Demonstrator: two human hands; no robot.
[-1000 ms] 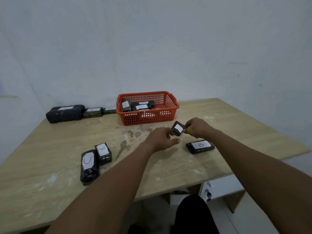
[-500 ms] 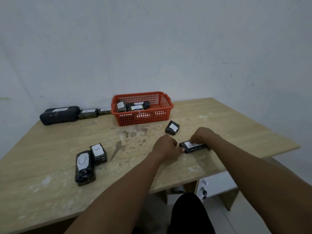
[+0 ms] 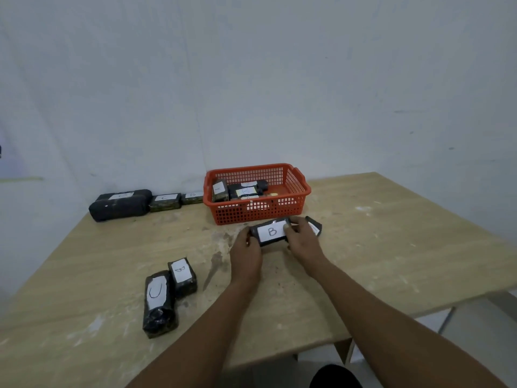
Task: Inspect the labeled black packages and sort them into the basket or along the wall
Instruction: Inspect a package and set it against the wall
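Observation:
Both hands hold a flat black package labelled B [image 3: 270, 231] up off the table, just in front of the red basket [image 3: 296, 204]. My left hand [image 3: 246, 252] grips its left end and my right hand [image 3: 300, 240] grips its right end, thumb on the label. The white label faces me. A small black package [image 3: 315, 226] lies on the table behind my right hand, partly hidden. The basket holds several labelled black packages.
Two black packages, one marked C [image 3: 158, 302] and one marked B [image 3: 182, 277], lie at the table's front left. Three packages line the wall left of the basket: a large one [image 3: 120, 204], a C one [image 3: 165, 201], a B one [image 3: 192, 197]. The table edge [image 3: 307, 351] runs near me.
The small package was set down on the table. Both hands moved to the flat B package, took hold of its ends and lifted it toward the basket with the label facing me.

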